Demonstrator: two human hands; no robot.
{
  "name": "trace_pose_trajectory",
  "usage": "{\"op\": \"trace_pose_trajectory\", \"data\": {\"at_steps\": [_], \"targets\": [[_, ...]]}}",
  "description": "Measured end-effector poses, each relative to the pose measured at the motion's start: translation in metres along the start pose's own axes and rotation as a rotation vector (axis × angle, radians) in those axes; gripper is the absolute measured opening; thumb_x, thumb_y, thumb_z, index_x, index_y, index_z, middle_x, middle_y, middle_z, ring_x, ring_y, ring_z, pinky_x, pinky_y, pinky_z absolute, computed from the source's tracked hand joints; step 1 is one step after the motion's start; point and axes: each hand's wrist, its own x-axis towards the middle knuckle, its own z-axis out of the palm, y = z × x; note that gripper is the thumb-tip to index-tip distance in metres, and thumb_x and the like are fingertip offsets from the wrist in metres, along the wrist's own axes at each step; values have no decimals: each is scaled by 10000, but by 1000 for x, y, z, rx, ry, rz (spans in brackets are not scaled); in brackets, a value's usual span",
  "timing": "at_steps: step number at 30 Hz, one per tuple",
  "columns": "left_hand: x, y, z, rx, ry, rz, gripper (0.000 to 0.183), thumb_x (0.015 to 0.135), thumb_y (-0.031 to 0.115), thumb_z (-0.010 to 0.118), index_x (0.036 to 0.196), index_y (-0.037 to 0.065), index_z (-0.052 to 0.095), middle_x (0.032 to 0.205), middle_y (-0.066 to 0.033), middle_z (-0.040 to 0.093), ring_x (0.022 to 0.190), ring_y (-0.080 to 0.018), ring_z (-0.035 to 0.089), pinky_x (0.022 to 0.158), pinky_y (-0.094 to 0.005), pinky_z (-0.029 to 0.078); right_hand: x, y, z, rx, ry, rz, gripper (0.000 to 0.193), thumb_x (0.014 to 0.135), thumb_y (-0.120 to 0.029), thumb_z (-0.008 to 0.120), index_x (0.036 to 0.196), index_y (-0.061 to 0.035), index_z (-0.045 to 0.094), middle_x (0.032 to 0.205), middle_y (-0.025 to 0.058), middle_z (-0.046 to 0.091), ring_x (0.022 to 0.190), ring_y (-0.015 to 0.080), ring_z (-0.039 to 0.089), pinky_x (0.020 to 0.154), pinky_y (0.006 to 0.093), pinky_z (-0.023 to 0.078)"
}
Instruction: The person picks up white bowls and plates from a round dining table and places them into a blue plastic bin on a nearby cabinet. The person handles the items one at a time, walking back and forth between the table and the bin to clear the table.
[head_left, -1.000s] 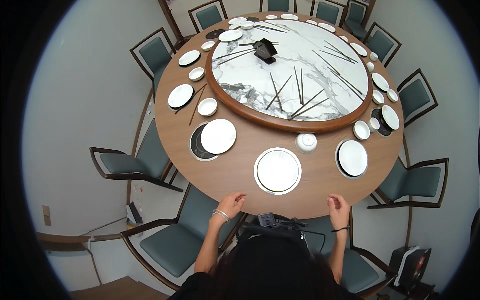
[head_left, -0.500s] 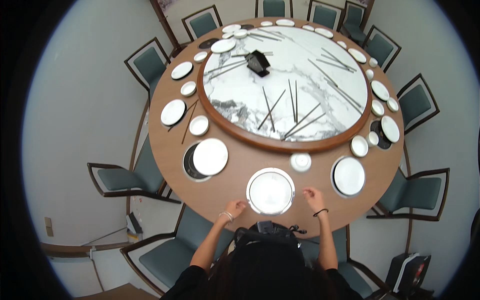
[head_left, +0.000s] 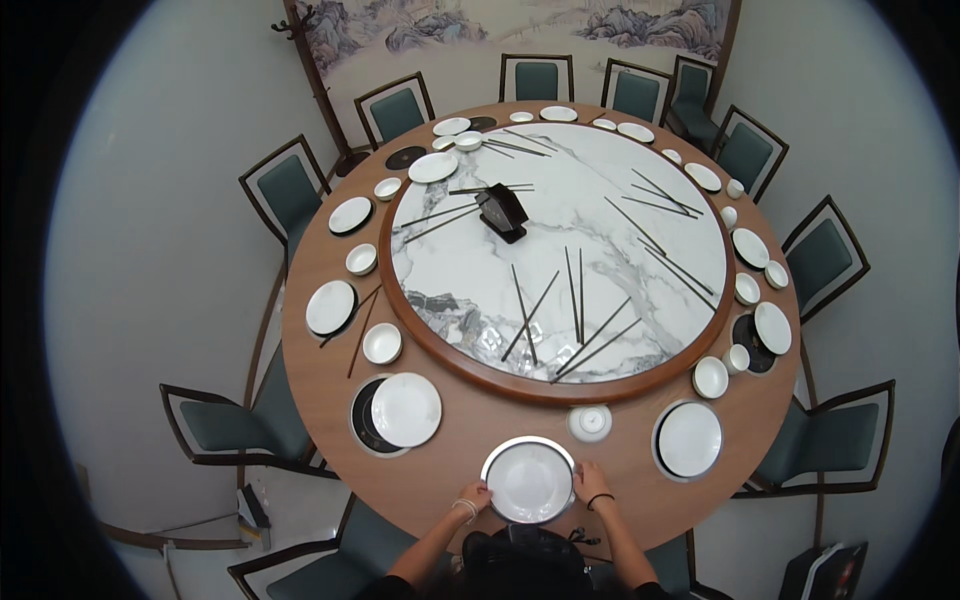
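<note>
A round white plate [head_left: 530, 484] lies on a slightly larger silver-rimmed charger plate [head_left: 528, 440] at the table's near edge. At its left side, my left hand [head_left: 474, 494] has its fingers closed on the plate's edge. My right hand [head_left: 589, 483] pinches the opposite edge in the same way. Just beyond the plate, a white bowl [head_left: 590, 423] rests upside down near the turntable's wooden rim. To the right is another white plate [head_left: 690, 440] on a charger. On the left, a white plate [head_left: 406, 410] sits off-centre over a dark charger [head_left: 366, 416].
A marble turntable [head_left: 480, 290] carries several dark chopsticks [head_left: 574, 295] and a black box-like stand [head_left: 502, 212]. Further plates and bowls, such as a white bowl [head_left: 382, 343], ring the wooden table [head_left: 450, 500]. Green-seated chairs [head_left: 215, 418] surround it.
Both hands have closed in from beside the plate onto its left and right edges. My view has tilted up, so the whole table appears lower.
</note>
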Motion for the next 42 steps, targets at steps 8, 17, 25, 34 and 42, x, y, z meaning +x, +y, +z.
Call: {"op": "trace_pose_trajectory", "data": {"at_steps": [8, 17, 25, 34, 42], "targets": [[-1, 9, 11, -3, 91, -17, 219, 760, 211, 647, 772, 1, 585, 661, -83, 611, 566, -167, 572, 562, -301, 471, 6, 5, 6, 55, -103, 24, 257, 800, -144, 559, 996, 21, 576, 1001, 219, 532, 921, 346, 523, 837, 392, 436], [5, 11, 5, 124, 73, 28, 260, 818, 259, 565, 843, 5, 609, 675, -102, 630, 580, -199, 597, 572, -322, 479, 19, 4, 11, 132, -144, 49, 214, 801, -153, 572, 915, 26, 595, 824, 171, 611, 736, 279, 593, 691, 356, 480], [3, 11, 6, 195, 74, 59, 228, 798, 239, 598, 811, 12, 594, 703, -137, 626, 631, -256, 602, 619, -358, 475, 21, -3, 10, 107, -172, 206, 179, 782, -171, 590, 847, -7, 620, 825, 184, 620, 766, 310, 602, 685, 381, 477], [-21, 52, -5, 331, 152, 309, 203, 801, 204, 592, 776, 12, 531, 696, -159, 589, 635, -298, 564, 616, -382, 447, 21, -11, 7, -10, -131, 199, 157, 788, -163, 557, 840, -29, 620, 816, 200, 614, 775, 367, 587, 690, 418, 465], [-32, 94, -23, 203, 159, 393, 178, 807, 178, 567, 844, 4, 568, 697, -105, 593, 635, -209, 553, 603, -337, 445, 17, -37, -33, 152, 94, 26, 149, 804, -115, 527, 868, -15, 617, 799, 205, 611, 727, 367, 581, 658, 383, 462]]}}
